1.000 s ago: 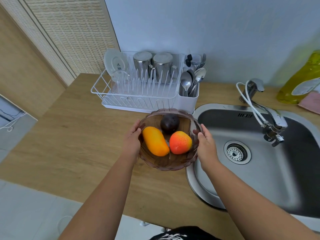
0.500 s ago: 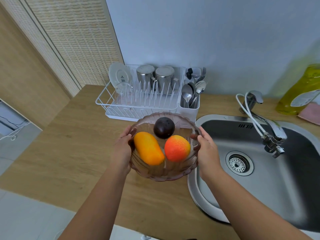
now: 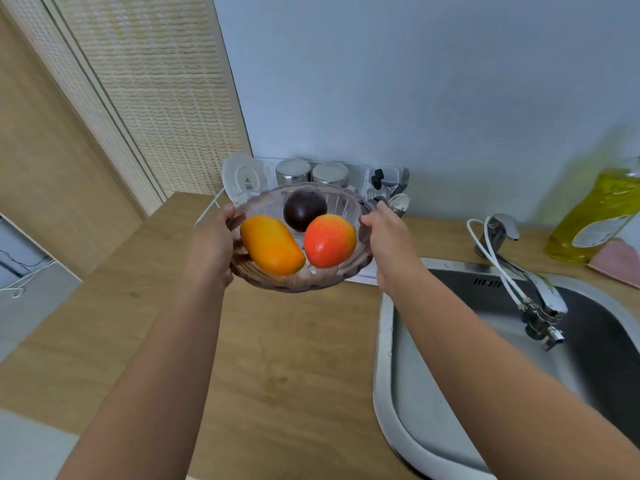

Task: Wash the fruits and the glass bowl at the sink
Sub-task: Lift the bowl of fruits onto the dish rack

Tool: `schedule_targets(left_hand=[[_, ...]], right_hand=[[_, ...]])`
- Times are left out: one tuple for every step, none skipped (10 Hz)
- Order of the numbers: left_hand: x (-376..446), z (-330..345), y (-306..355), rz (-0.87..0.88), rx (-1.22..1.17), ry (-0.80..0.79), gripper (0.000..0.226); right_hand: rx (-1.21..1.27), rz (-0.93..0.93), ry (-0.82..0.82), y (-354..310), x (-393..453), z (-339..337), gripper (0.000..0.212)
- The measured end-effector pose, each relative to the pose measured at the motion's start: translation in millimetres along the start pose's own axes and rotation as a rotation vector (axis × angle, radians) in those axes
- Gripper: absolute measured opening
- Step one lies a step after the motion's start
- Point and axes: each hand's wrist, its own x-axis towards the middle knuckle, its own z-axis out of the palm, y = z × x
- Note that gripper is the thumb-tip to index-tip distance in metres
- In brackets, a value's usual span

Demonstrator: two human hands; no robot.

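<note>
I hold a scalloped glass bowl point(image 3: 294, 284) in the air above the wooden counter, in front of the dish rack. My left hand point(image 3: 213, 249) grips its left rim and my right hand point(image 3: 389, 239) grips its right rim. Inside lie an orange mango point(image 3: 272, 245), a red-orange fruit point(image 3: 330, 240) and a dark purple round fruit point(image 3: 304, 209). The steel sink point(image 3: 384, 341) lies to the right, below the bowl's level, with the chrome faucet point(image 3: 540, 296) over it.
A white dish rack point(image 3: 367, 183) with a plate, two steel cups and cutlery stands behind the bowl against the wall. A yellow dish soap bottle point(image 3: 595, 216) and a pink sponge point(image 3: 616, 263) sit at the far right. Wooden counter point(image 3: 284, 358) spreads below.
Both hands have lifted the bowl with the fruits up off the counter. It now hangs higher, in front of the dish rack, and the view has tilted upward.
</note>
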Motion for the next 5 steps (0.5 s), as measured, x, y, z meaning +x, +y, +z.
schedule_targets(left_hand=[[19,6,13,0.007,0.075,0.019,0.029],[35,15,23,0.072,0.141,0.044,0.023],[48,23,27,0.062,0.172,0.035,0.028],[62,26,27,0.079,0.162,0.077,0.04],[92,31,19,0.058,0.159,0.029,0.043]], right_hand=[[0.008,-0.032,0.015,-13,14,11,0.064],[-0.015,-0.049,0.038,-21,28,22,0.06],[-0.043,-0.058,0.051,-24,43,29,0.056],[-0.072,-0.059,0.043,-25,56,33,0.055],[-0.107,-0.053,0.029,-22,66,37,0.055]])
